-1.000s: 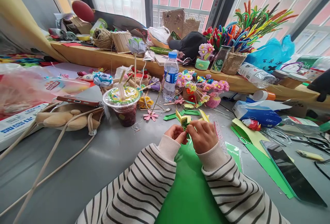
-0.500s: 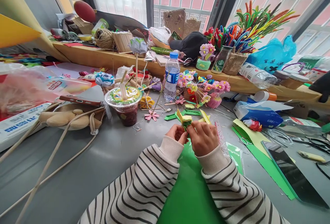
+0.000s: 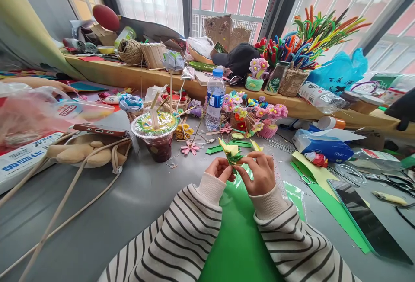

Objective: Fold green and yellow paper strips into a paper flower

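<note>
Head view: left hand (image 3: 221, 170) and right hand (image 3: 260, 174) both pinch a small folded paper piece (image 3: 232, 152), yellow and green, fingertips closed on its lower part from either side. It is held just above the grey table (image 3: 129, 200), over the near edge of a green paper sheet (image 3: 238, 230). Long axis roughly upright; pointed yellow flaps fan up and away from the person, one tip leaning left. Creases look sharp, paper matte and stiff. Both sleeves striped white and dark, knit cuffs cream.

Just beyond the piece: green paper strips (image 3: 227, 145) flat on the table and a pink paper flower (image 3: 190, 147). Left of that, a clear plastic cup (image 3: 156, 135) with dark drink, sealed printed lid, straw upright. Behind it a water bottle (image 3: 214, 99), blue cap, upright. Right of the bottle, a cluster of fuzzy pipe-cleaner flowers (image 3: 256, 111) in small pots. Further right, a blue tissue pack (image 3: 324, 148), yellow-green paper sheets (image 3: 320, 178), and a dark tablet (image 3: 366, 217) lying flat. Far left: beige plush bag (image 3: 87, 152) with long cords, a phone (image 3: 100, 129) on top. Wooden sill (image 3: 136, 74) at the back holds a twine ball (image 3: 129, 51) and a basket of coloured pipe cleaners (image 3: 301, 52). Nothing sits between the hands and the camera.
</note>
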